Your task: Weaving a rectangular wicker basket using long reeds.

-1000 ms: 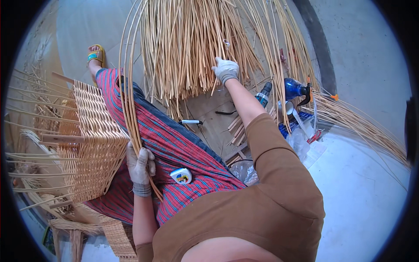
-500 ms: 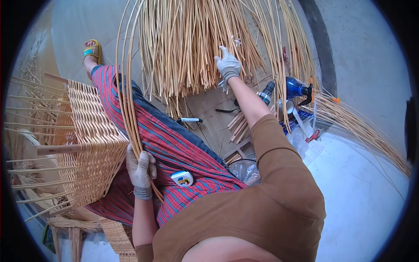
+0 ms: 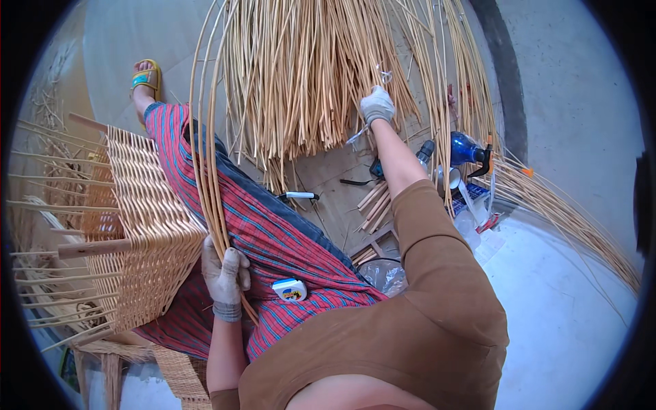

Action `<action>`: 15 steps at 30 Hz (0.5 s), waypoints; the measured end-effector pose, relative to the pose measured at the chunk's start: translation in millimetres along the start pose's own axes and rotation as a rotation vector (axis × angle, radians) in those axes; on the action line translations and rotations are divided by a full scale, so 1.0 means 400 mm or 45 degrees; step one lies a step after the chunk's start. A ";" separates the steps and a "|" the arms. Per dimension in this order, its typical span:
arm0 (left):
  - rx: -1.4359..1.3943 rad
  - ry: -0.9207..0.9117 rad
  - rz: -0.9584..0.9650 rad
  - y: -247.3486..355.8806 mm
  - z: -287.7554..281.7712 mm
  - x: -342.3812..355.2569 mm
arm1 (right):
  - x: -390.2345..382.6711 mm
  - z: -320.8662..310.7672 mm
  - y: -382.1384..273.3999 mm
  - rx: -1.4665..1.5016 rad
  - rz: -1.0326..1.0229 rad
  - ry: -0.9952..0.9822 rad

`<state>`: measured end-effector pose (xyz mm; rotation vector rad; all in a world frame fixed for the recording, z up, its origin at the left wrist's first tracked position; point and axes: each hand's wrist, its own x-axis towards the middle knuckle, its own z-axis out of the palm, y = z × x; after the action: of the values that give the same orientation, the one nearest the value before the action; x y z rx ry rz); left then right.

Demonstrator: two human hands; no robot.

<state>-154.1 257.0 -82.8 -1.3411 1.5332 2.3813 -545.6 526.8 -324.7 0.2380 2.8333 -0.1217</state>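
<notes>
Wicker basket, stiff wooden stakes jutting; left hand grips bent canes; right hand at the stick pile, grip unclear.

Moved the right hand over to the right side of the big pile of sticks. Curled it up, too, after stretching it open a moment ago. Slid the right arm over more of the drill. Tipped the woven basket a bit, bringing its wooden bar lower down.
</notes>
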 end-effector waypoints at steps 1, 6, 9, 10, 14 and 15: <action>-0.002 -0.018 -0.007 0.000 0.005 0.003 | 0.008 0.002 0.014 -0.018 -0.004 0.070; 0.027 0.015 -0.015 0.005 0.002 0.001 | 0.015 -0.016 -0.006 -0.357 -0.265 0.085; 0.033 0.030 -0.025 0.003 0.005 -0.001 | 0.031 -0.024 -0.009 -0.362 -0.214 0.001; 0.037 0.036 -0.028 0.004 0.007 0.000 | 0.035 -0.021 -0.016 -0.356 -0.178 -0.003; 0.050 0.037 -0.013 0.004 0.002 0.002 | 0.037 -0.018 -0.078 -0.304 -0.125 -0.148; 0.065 0.053 -0.024 0.009 0.004 0.001 | 0.048 -0.005 -0.087 -0.265 -0.110 -0.145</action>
<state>-156.9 256.1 -80.3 -1.3972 1.5729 2.3007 -570.4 495.7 -326.4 0.0607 2.7170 0.1369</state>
